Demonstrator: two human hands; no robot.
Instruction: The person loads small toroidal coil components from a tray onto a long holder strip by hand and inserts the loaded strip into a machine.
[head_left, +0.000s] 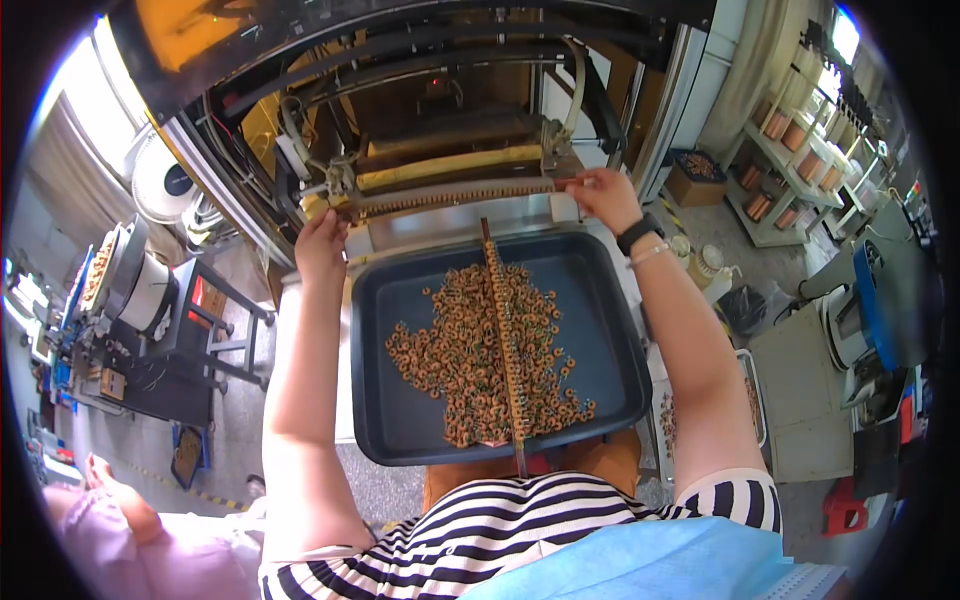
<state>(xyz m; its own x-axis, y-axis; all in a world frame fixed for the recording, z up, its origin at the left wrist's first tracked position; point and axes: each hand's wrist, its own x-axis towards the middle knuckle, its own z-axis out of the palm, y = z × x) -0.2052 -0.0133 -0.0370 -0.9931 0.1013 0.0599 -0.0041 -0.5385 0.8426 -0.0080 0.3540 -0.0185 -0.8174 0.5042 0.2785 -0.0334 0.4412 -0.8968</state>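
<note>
Grey floor (240, 415): below dark rectangular tray (603, 300) of copper-coloured rings (455, 350)
Left hand (322, 247): pinching long ring-lined rod (460, 197) at one end
Right hand (608, 197): pinching its other end

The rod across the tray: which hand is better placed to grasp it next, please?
Probably the right hand: it appears closer to the far end of the rod than the left hand, though both hold another rod.

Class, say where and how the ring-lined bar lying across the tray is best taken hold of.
Probably by both ends together, coming from above. The ring-lined bar is long and thin, and its near and far ends appear to reach past the rim of the tray, clear of the loose rings. Its middle is lined with rings, so gripping there might disturb them.
</note>
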